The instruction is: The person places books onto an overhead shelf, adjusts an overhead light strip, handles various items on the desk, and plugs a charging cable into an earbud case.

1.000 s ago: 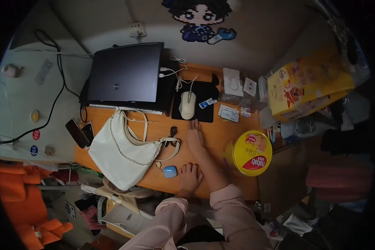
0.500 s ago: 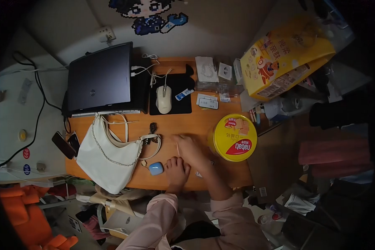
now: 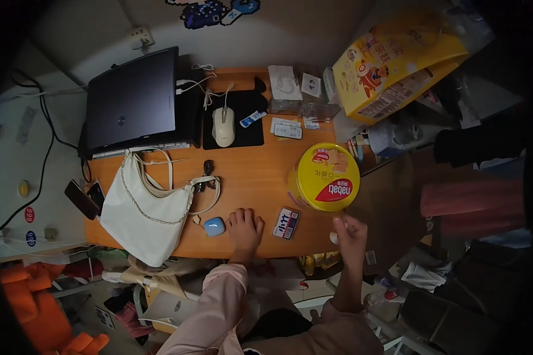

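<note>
My left hand (image 3: pixel 244 231) lies palm down on the wooden desk (image 3: pixel 249 189), fingers spread a little and holding nothing. Just left of it sits a light blue rounded case (image 3: pixel 214 226) with a small charm. To its right is a small flat box (image 3: pixel 285 223) with dark and white print. Beyond the desk's right front edge, my right hand (image 3: pixel 352 234) is closed in a pinch, and a small white thing (image 3: pixel 334 238) shows at its fingers; its kind is unclear. A round yellow nabati wafer tin (image 3: pixel 331 177) stands just above that hand.
On the left are a white handbag (image 3: pixel 145 213), a laptop (image 3: pixel 133 94) and phones (image 3: pixel 82 200). A mouse (image 3: pixel 224 127) rests on a black pad. Cards and clear boxes stand at the back. A large yellow package (image 3: pixel 397 65) is at the right.
My right hand has moved from beside my left hand to the right, past the desk's front edge below the tin. The small printed box is now uncovered. The view has shifted slightly.
</note>
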{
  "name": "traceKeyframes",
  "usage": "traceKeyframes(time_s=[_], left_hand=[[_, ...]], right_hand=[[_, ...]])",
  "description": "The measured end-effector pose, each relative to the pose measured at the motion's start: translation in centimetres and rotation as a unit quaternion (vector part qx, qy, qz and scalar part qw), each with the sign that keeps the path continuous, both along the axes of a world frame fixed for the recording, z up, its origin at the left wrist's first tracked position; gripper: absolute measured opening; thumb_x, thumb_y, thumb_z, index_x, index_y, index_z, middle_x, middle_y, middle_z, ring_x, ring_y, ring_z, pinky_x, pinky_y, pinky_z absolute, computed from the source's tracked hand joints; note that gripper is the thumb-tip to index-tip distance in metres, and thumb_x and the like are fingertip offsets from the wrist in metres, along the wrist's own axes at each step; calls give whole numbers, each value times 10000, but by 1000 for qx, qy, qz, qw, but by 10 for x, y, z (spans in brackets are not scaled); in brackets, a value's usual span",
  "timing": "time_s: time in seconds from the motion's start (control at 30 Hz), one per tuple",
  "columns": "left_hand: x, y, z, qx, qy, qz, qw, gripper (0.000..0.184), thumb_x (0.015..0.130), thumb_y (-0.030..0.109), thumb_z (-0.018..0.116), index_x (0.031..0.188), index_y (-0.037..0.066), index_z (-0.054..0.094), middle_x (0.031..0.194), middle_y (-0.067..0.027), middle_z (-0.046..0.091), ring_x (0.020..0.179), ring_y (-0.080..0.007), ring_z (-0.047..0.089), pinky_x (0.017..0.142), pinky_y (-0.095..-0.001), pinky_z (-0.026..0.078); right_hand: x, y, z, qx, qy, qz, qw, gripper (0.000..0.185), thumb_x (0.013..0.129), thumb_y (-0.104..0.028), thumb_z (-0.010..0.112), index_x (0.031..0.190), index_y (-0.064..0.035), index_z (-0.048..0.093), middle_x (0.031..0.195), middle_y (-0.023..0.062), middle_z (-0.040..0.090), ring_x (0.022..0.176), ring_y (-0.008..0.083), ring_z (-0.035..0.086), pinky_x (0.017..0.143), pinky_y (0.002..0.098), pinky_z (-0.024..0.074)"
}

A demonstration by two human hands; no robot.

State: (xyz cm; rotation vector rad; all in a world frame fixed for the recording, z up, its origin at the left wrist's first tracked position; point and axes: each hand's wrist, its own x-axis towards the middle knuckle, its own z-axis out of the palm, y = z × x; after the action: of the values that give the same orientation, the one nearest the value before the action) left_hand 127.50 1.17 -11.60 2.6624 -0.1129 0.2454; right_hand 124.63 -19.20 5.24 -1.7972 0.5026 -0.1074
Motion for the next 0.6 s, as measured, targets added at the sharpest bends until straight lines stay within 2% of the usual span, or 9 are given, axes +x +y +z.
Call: traceKeyframes(time_s=[0.07, 0.13, 0.27, 0.33, 0.37, 0.4, 0.43, 0.53, 0.6], left_hand=[[0, 0, 1, 2, 0, -2, 1000, 217, 736, 246, 548, 870, 77, 522, 892, -97, 478, 879, -278, 447, 774, -404, 335], [-1, -1, -1, 3, 8, 4, 1000, 217, 736, 245, 548, 870, 77, 522, 888, -98, 475, 876, -279, 446, 777, -403, 333], [-1, -1, -3, 7, -2, -1, 1000, 216, 744, 250, 544, 873, 78, 524, 883, -97, 470, 879, -278, 441, 783, -400, 331], [-1, 0, -3, 5, -5, 0, 1000, 214, 748, 252, 542, 871, 78, 525, 883, -97, 468, 881, -277, 439, 784, -400, 331], [-2, 0, -3, 5, -4, -1, 1000, 212, 749, 253, 542, 869, 79, 526, 885, -97, 467, 884, -276, 438, 786, -400, 330], [-3, 0, -3, 5, -3, -2, 1000, 210, 750, 254, 541, 866, 79, 527, 888, -97, 467, 886, -275, 437, 787, -399, 329], [-3, 0, -3, 4, -3, 0, 1000, 210, 750, 254, 541, 866, 79, 527, 888, -97, 467, 886, -275, 437, 787, -399, 329], [-3, 3, -5, -11, -10, -3, 1000, 214, 746, 256, 549, 868, 81, 531, 890, -95, 467, 888, -272, 437, 788, -398, 330], [-7, 8, -2, -36, -7, -32, 999, 199, 734, 241, 568, 851, 83, 537, 897, -92, 461, 895, -273, 431, 793, -397, 325]], right_hand=[[-2, 3, -4, 30, 10, 11, 999, 237, 813, -58, 579, 607, -20, 467, 528, -43, 414, 488, 5, 360, 431, 173, 264], [-4, 3, -12, 35, 12, 4, 999, 309, 794, -37, 597, 578, -56, 377, 578, -61, 422, 503, 12, 430, 448, 176, 309], [-18, 12, -48, 128, -77, -26, 988, 281, 786, -46, 609, 599, -53, 399, 657, -37, 479, 526, 41, 502, 456, 192, 340], [-29, 17, -54, 136, 62, 1, 989, 234, 774, -53, 616, 636, -23, 428, 716, 36, 533, 533, 127, 558, 470, 254, 391], [-32, 22, -59, 135, 63, 1, 989, 234, 774, -53, 616, 636, -23, 428, 716, 36, 533, 533, 127, 558, 470, 254, 391], [-33, 31, -66, -71, 35, 50, 996, 199, 771, -58, 612, 664, -10, 451, 702, 73, 539, 532, 172, 563, 479, 281, 403], [-37, 37, -72, -273, 3, 96, 957, 168, 768, -62, 609, 691, 3, 474, 687, 111, 545, 531, 217, 568, 488, 308, 415], [-51, 47, -88, -210, 45, 82, 973, 145, 761, -93, 611, 750, 10, 510, 626, 143, 521, 527, 277, 556, 496, 335, 414], [-62, 49, -86, -224, 43, 99, 969, 149, 772, -130, 604, 757, -3, 526, 577, 131, 511, 516, 300, 549, 487, 350, 411]])
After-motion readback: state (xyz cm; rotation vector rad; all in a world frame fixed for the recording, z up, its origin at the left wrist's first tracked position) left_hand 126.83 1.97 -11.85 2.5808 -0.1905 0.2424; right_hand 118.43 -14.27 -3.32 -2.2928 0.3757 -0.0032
